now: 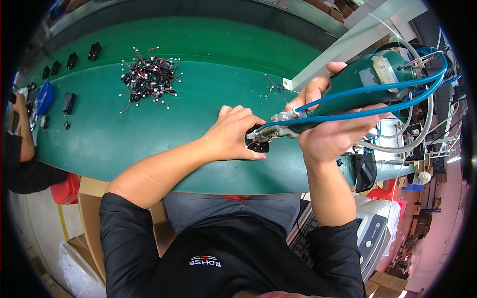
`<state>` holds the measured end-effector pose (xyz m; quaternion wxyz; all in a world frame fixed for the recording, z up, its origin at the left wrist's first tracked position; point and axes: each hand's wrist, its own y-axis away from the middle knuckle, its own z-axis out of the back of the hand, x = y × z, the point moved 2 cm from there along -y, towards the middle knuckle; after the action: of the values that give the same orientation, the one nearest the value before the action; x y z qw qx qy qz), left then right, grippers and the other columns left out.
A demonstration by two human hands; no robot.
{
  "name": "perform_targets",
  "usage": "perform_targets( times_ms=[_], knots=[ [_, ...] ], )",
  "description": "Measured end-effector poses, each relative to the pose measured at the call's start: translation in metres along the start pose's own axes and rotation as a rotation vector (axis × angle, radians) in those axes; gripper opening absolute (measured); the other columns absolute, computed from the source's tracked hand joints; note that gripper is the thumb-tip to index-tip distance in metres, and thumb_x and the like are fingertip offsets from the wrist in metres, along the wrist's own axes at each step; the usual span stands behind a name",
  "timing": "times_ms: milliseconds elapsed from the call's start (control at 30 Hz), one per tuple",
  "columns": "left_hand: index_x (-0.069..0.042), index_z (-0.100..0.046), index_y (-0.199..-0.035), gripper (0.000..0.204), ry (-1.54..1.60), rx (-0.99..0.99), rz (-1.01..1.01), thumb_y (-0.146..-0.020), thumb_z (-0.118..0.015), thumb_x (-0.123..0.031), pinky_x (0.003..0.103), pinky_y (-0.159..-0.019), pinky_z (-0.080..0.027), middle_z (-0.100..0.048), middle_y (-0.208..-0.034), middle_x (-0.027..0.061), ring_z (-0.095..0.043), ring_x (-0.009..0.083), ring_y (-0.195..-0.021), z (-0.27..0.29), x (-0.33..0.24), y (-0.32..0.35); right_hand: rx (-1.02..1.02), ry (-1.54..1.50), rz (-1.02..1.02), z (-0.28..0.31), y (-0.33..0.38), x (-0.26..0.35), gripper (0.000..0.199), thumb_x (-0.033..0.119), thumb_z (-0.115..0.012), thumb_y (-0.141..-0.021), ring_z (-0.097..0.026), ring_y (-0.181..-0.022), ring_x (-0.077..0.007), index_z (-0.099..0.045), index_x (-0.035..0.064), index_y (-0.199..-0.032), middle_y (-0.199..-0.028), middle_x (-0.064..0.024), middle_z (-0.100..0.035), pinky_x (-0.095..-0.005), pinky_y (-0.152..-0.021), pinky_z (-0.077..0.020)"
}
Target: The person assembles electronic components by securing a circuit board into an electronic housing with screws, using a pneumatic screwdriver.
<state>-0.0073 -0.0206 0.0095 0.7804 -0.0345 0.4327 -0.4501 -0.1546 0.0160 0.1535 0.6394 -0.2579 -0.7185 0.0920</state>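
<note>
My left hand [232,130] is closed round a small black plastic part [260,147] on the green workbench, thumb on its near side and fingers on its far side. A thin red wire shows at the part's edge. My right hand [325,134] grips a green powered screwdriver [348,77] with blue air hoses [377,108], held at a slant. Its metal nose [276,130] reaches over the black part; whether the tip touches it is hidden. Beyond the left hand lies a heap of black parts with red and black wires [150,79].
Loose screws [263,94] and a wired piece [279,88] lie near a white metal post [338,47]. Several black units [94,51] stand at the far left. A co-worker's arm [25,124] is at the left edge beside a blue bin [43,98]. Cables hang at the right.
</note>
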Motion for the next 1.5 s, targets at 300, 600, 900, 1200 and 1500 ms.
perform_targets(
  times_ms=[300, 600, 900, 1200, 1500],
  knots=[
    [-0.01, -0.061, -0.124, 0.083, -0.013, 0.039, 0.018, -0.06, -0.091, -0.055, 0.04, -0.085, -0.033, -0.056, -0.101, 0.0063, -0.052, 0.0271, -0.097, -0.003, -0.001, 0.0, -0.013, 0.016, 0.019, 0.002, 0.0, -0.002, 0.108, 0.093, -0.017, -0.084, -0.056, -0.051, -0.0217, -0.047, -0.0001, -0.129, -0.069, -0.0091, -0.052, -0.0303, -0.051, -0.0519],
    [-0.009, -0.062, -0.124, 0.083, -0.014, 0.035, 0.014, -0.061, -0.091, -0.053, 0.04, -0.084, -0.033, -0.057, -0.1, 0.0059, -0.053, 0.0266, -0.096, 0.001, 0.003, 0.0, -0.014, 0.002, 0.007, 0.002, 0.002, -0.009, 0.106, 0.096, -0.022, -0.08, -0.058, -0.051, -0.023, -0.049, 0.0045, -0.127, -0.069, -0.0088, -0.053, -0.0302, -0.05, -0.0516],
    [-0.009, -0.065, -0.122, 0.077, -0.027, 0.076, 0.013, -0.061, -0.091, -0.05, 0.04, -0.088, -0.034, -0.058, -0.101, 0.0081, -0.054, 0.028, -0.099, 0.007, -0.003, -0.005, 0.004, 0.045, 0.092, -0.001, -0.009, -0.01, 0.096, 0.085, -0.017, -0.093, -0.054, -0.056, -0.0167, -0.051, 0.0002, -0.122, -0.069, -0.0077, -0.056, -0.0292, -0.053, -0.0484],
    [0.0, -0.051, -0.139, 0.078, -0.261, -0.196, 0.259, -0.075, -0.084, -0.03, 0.048, -0.106, -0.043, -0.056, -0.132, 0.0206, -0.053, 0.0392, -0.126, 0.07, 0.057, -0.043, -0.081, 0.016, 0.31, 0.038, -0.051, 0.074, 0.065, 0.061, -0.038, -0.105, -0.062, -0.06, -0.0154, -0.052, 0.0004, -0.126, -0.086, -0.0079, -0.06, -0.0283, -0.057, -0.0539],
    [-0.012, -0.044, -0.151, 0.091, -0.598, -0.225, 0.651, -0.074, -0.088, -0.033, 0.053, -0.11, -0.036, -0.04, -0.155, 0.0186, -0.043, 0.0376, -0.138, 0.076, 0.104, -0.077, -0.358, 0.832, 0.898, 0.052, 0.024, 0.056, 0.059, 0.035, -0.06, -0.101, -0.057, -0.117, -0.031, -0.044, 0.0004, -0.145, -0.13, -0.0199, -0.056, -0.0448, -0.1, -0.0469]
  ],
)
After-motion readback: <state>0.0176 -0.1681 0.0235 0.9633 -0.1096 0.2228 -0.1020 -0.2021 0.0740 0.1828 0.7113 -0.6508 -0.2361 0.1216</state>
